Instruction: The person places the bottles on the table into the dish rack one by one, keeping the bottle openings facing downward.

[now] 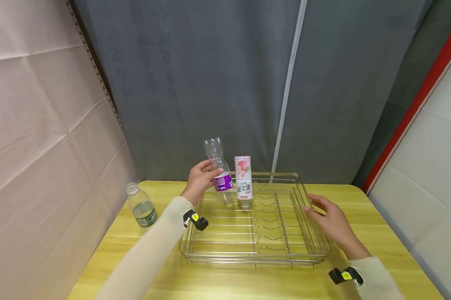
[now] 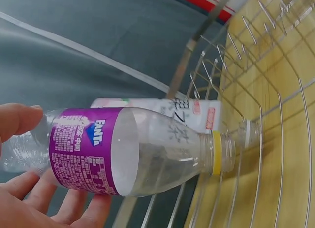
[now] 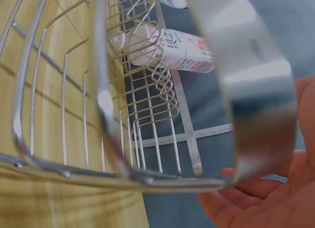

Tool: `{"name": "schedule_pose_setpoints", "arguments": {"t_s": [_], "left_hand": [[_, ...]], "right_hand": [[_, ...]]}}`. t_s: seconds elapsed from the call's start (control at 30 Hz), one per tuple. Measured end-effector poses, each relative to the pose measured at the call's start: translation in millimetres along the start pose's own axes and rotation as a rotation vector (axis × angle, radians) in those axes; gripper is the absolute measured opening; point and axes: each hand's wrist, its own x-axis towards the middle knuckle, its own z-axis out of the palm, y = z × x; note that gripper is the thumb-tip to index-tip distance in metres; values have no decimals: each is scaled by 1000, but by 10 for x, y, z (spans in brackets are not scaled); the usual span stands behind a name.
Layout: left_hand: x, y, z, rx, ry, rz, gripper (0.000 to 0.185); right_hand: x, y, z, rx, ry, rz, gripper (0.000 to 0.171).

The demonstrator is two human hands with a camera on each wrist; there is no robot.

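Note:
My left hand [image 1: 203, 180] grips a clear plastic bottle with a purple Fanta label [image 2: 86, 149], thumb on one side and fingers on the other. The bottle is neck down and a little tilted, its capless mouth low in the wire dish rack [image 1: 225, 254]. Beside it, a pink and white drink bottle [image 1: 243, 177] stands upside down in the rack, near the back. At the rack's right side is my right hand [image 1: 332, 221], fingers loosely extended and fingertips right at the rim. The wide metal rim [image 3: 261, 105] hides part of this hand in the right wrist view.
A clear bottle with a green label [image 1: 143, 208] stands upright on the wooden table [image 1: 165, 275], left of the rack. A dark grey curtain [image 1: 195, 83] hangs behind the table, with pale cloth walls [image 1: 41, 125] at the sides.

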Motion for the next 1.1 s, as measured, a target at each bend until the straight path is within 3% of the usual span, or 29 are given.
{"name": "schedule_pose_setpoints", "arguments": {"t_s": [0.17, 0.57, 1.1], "left_hand": [[116, -78, 45, 35, 14, -13, 69], [334, -299, 108, 96, 68, -35, 65], [449, -459, 148, 148, 84, -24, 61]], "right_hand": [[11, 72, 19, -4, -3, -12, 62], [15, 194, 55, 96, -43, 92, 58], [19, 274, 96, 181, -15, 118, 54]]}}
